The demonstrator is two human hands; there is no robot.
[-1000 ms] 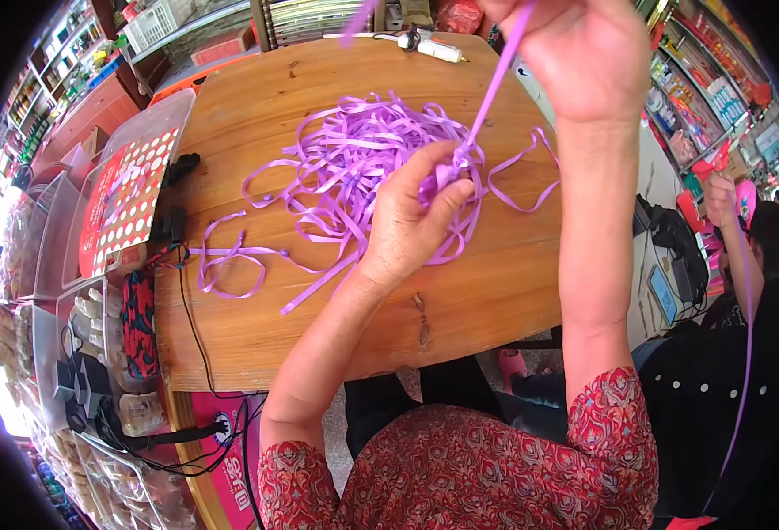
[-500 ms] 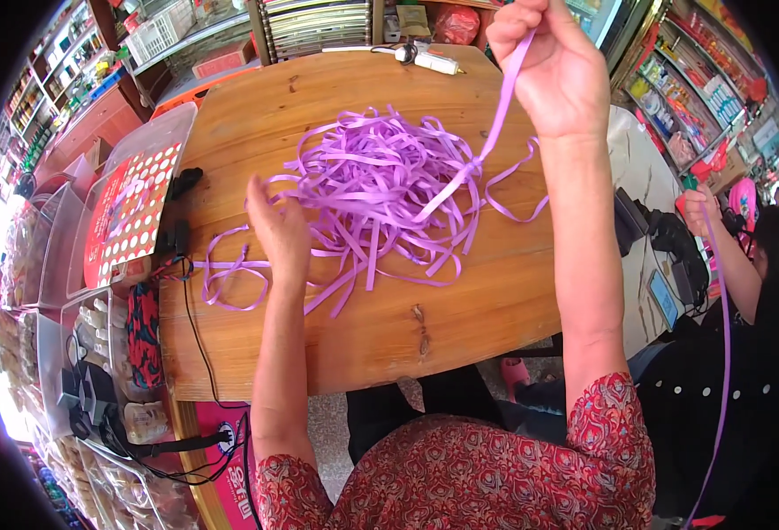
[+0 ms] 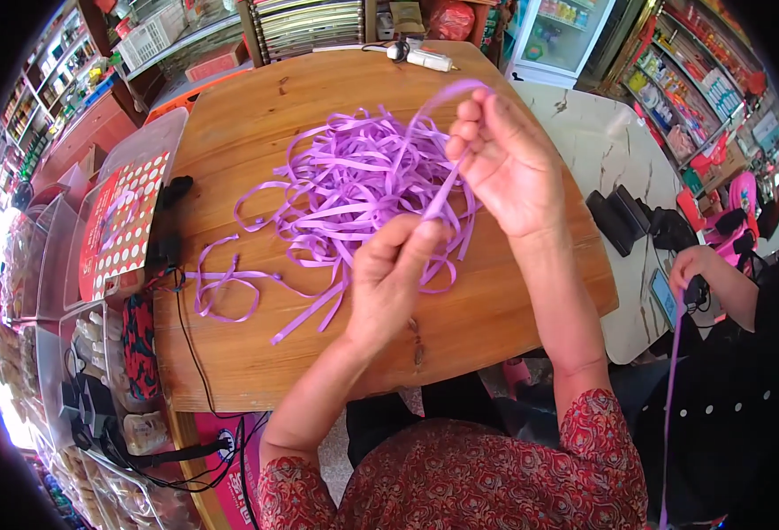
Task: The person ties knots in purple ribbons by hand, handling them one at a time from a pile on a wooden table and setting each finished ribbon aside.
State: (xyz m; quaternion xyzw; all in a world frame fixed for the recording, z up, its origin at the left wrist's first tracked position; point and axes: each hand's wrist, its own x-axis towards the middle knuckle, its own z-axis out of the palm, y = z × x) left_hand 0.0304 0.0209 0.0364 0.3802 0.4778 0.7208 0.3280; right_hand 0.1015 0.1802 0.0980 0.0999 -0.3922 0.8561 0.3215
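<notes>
A loose heap of purple ribbon (image 3: 336, 168) lies tangled on the wooden table (image 3: 230, 353). My left hand (image 3: 394, 278) is closed in front of the heap, pinching a strand of the ribbon between thumb and fingers. Above and to the right, my right hand (image 3: 509, 163) is also closed on the strand, its fingertips pressed together. A short stretch of ribbon runs between the two hands, and a loop arches from the right fingertips back toward the heap. One thin loose strand trails off to the left of the heap.
Clear boxes and black cables (image 3: 98, 406) crowd the left edge beside a red dotted sheet (image 3: 124, 221). A white power strip (image 3: 429, 60) sits at the far edge. On the right, a co-worker's hand (image 3: 694, 269) holds another purple ribbon near a phone (image 3: 668, 296) on a marble table (image 3: 575, 115).
My right hand has come down and nearer from high up with the ribbon. My left hand has moved right from beside the heap and taken hold of the strand. The co-worker's hand has lowered.
</notes>
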